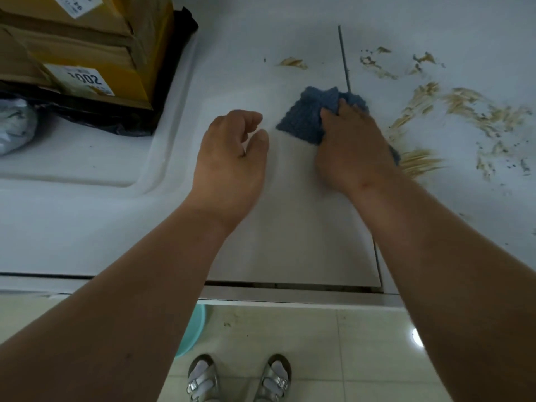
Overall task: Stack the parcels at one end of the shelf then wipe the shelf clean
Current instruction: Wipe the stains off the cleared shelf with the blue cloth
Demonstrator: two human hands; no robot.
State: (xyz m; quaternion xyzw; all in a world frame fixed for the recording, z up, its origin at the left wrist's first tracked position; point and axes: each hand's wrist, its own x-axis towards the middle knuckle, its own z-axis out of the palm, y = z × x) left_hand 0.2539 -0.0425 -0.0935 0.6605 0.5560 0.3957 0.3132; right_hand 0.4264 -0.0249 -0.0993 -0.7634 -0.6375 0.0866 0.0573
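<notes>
A blue knitted cloth [307, 114] lies on the white shelf [290, 213], and my right hand [351, 149] grips its bunched right part against the surface. My left hand [232, 158] hovers just left of the cloth with loosely curled fingers, holding nothing. Brown cardboard parcels [87, 44] are stacked at the far left end, on top of a black bag [168, 91]. A grey plastic parcel [14, 126] lies beside them at the left edge. Tan smears and crumbs of dirt [452, 108] cover the shelf to the right of the cloth.
A dark seam [343, 56] runs across the shelf behind the cloth. The shelf's front edge [290, 297] is a metal strip. Below it are a tiled floor, a teal basin [193, 329] and my feet in silver sandals [237, 378].
</notes>
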